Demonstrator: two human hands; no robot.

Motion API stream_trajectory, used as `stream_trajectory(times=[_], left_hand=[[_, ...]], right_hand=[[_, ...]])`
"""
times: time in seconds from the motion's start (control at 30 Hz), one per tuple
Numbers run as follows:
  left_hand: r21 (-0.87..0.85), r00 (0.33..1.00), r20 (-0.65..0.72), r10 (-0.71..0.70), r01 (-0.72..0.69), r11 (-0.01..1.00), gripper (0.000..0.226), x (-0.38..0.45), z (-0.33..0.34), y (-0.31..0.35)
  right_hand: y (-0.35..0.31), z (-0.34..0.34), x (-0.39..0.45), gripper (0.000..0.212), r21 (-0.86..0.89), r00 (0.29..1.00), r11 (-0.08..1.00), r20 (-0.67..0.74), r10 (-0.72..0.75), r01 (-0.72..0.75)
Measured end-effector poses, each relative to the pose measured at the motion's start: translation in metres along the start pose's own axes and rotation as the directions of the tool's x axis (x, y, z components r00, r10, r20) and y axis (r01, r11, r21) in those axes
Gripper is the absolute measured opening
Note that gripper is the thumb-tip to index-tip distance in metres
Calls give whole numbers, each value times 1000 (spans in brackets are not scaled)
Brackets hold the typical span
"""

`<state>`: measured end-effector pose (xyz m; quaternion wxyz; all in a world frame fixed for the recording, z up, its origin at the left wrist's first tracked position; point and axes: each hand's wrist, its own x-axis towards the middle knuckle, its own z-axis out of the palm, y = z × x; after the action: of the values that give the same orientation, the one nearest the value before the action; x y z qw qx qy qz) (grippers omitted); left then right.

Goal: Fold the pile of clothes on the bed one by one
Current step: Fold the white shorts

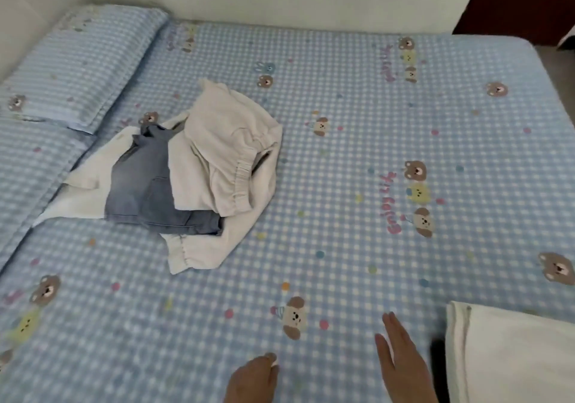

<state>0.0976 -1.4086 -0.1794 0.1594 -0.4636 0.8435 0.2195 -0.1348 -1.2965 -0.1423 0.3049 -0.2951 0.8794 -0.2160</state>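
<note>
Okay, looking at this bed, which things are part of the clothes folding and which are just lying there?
Part of the job:
- cream trousers topping the pile
- denim garment under them
- white garment at the bottom
- folded white cloth, set aside at the right
- left hand, right hand

Just there:
- pillow
- checked bedsheet

I am looking at a soft, matt checked cotton-like bed sheet (342,185) lying under my right hand (404,362). Far ahead-left of that hand, cream knit garments (224,141) and a faded denim piece (149,185) are showing matt, creased cloth. Just right of it, a smooth white folded cloth (510,356) is lying.
</note>
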Motion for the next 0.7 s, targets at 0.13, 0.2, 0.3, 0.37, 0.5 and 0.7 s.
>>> stream_trajectory(times=[0.13,0.2,0.3,0.37,0.5,0.7], left_hand=[[-197,959,-236,-160,114,974,20,10,-69,-120],[-277,952,-206,-224,163,947,13,23,-93,-160],[-393,947,-157,-279,199,898,48,39,-118,-214],[-486,954,-94,-285,206,849,37,52,-121,-242],[-471,954,-76,-289,222,854,39,90,-124,-283],[-387,978,-209,10,-92,917,41,116,-141,-266]], right_hand=[[-114,71,34,49,74,983,996,170,-63,51],[-163,102,57,50,94,976,992,192,-104,88],[-231,146,101,51,150,984,984,139,-115,94],[-266,166,135,51,201,994,978,73,-76,60],[-318,197,201,59,225,999,973,3,47,-46],[-333,216,216,35,165,991,981,-71,113,-100]])
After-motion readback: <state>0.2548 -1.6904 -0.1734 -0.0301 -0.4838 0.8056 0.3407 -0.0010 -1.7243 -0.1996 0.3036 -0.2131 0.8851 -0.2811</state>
